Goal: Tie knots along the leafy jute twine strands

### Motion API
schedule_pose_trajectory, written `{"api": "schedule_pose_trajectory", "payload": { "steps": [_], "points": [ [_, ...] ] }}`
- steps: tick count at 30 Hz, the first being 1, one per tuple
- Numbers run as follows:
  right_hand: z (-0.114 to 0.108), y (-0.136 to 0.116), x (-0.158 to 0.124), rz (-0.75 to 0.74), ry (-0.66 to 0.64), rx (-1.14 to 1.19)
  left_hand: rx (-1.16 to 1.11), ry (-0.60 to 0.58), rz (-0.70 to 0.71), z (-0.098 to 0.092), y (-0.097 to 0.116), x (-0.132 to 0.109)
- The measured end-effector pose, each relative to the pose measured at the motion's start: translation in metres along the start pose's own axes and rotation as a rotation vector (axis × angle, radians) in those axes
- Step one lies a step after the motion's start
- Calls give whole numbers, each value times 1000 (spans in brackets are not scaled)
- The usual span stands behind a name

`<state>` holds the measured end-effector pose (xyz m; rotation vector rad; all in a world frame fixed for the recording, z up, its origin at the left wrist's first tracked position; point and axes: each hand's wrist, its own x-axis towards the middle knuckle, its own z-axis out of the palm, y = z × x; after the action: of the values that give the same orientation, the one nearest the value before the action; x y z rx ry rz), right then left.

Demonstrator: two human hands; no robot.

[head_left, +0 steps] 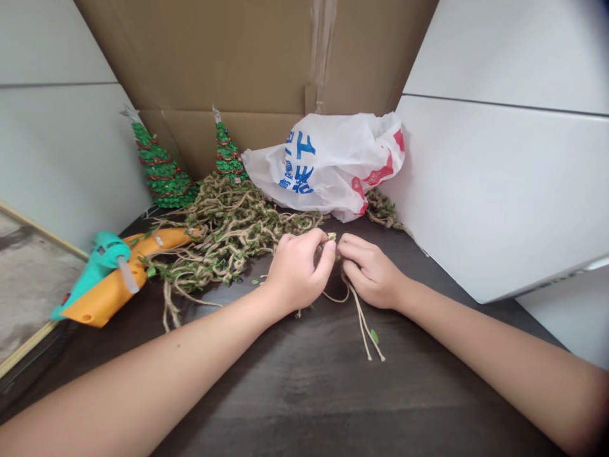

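My left hand and my right hand meet over the dark table, fingertips close together. Both are closed, pinching a beige twine cord between them. Two loose ends of the cord trail below my right hand onto the table, and a small green leaf sits beside them. The exact spot where the fingers grip is partly hidden. Just beyond my left hand spreads a heap of knotted twine with small green leaves.
At the left lie a teal glue gun and an orange tool. Two green tinsel trees stand behind the heap. A white plastic bag rests against the cardboard. White panels flank both sides.
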<state>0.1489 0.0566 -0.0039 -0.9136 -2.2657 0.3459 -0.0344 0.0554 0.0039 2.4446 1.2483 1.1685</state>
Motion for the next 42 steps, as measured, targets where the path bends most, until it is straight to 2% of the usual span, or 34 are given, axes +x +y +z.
{"api": "schedule_pose_trajectory", "payload": {
  "steps": [6,13,21,27,32,42],
  "points": [
    [-1,2,0,-5,62,81,-79,83,56,2,-2,-1],
    [-1,2,-1,45,114,36,-171,83,122,3,-3,0],
    [0,-2,0,49,145,13,-250,66,-22,0,-4,-1],
    [1,0,1,45,136,4,-213,-2,58,1,-3,1],
    [1,0,2,72,114,-15,-82,-14,11,1,-2,0],
    [1,0,2,90,51,-4,19,-64,-22,1,0,1]
  ]
}}
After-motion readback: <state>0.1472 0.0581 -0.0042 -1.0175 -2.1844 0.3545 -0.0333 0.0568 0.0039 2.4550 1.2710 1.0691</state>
